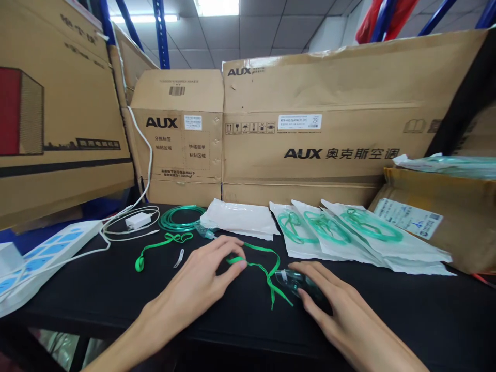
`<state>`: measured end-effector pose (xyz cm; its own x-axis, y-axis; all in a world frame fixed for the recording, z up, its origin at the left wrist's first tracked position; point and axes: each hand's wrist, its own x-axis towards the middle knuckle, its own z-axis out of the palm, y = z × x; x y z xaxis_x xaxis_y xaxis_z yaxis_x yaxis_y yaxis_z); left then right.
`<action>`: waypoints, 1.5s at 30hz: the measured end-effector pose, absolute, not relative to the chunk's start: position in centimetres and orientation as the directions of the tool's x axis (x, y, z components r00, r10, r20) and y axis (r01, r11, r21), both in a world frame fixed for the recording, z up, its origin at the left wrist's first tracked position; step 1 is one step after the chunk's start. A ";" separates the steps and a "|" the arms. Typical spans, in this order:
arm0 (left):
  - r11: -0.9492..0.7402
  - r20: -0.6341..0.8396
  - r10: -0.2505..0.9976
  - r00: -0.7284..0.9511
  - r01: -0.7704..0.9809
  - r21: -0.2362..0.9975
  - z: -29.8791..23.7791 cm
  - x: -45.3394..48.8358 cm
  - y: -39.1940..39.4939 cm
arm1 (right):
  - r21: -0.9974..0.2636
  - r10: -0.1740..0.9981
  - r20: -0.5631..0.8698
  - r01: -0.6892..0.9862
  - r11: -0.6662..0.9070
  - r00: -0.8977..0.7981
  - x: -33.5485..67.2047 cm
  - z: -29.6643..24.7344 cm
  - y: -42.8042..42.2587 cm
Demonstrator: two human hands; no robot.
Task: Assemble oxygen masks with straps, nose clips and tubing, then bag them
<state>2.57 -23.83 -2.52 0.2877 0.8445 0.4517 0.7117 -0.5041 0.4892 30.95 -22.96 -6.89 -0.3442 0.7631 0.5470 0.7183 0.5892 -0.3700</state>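
My left hand [207, 274] rests on the black table [116, 289] with its fingertips pinching a green elastic strap [263, 266]. The strap runs right to a clear green-tinted plastic mask [294, 281]. My right hand [333, 305] lies over that mask, its fingers curled on it. A coil of green tubing [180, 217] sits behind the left hand, joined to a clear connector. Another green strap [160, 245] and a small metal strip [179, 257] lie to the left.
A stack of white pouches [242, 217] lies behind the hands, and sealed packs with green tubing [349, 232] fan out to the right. A white power strip [42, 253], a charger [137, 221] and cables are at left. Cardboard boxes [329, 124] wall the back.
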 end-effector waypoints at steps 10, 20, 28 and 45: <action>-0.472 0.433 0.852 0.294 0.789 0.394 -4.8 0.6 -25.6 | -0.386 0.798 0.528 0.754 0.531 -0.292 30.1 -6.0 -23.1; -0.719 0.298 0.693 0.657 0.663 0.209 -4.6 5.6 -24.1 | -0.414 0.820 0.493 0.750 0.516 -0.292 30.1 -5.8 -22.9; -0.614 0.380 0.788 0.485 0.665 0.425 -5.7 6.0 -24.0 | -0.772 0.883 0.460 0.452 0.448 -0.090 28.4 -5.6 -22.8; -0.628 0.479 0.778 0.406 0.513 0.586 -5.2 5.5 -24.3 | -0.905 0.905 0.389 0.108 0.410 -0.174 27.3 -6.5 -23.0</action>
<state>5.52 -24.32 -5.17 0.4062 0.7781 0.4791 0.5125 -0.6281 0.5856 27.35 -22.98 -6.46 -0.1742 0.9046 0.3892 0.1083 0.4104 -0.9055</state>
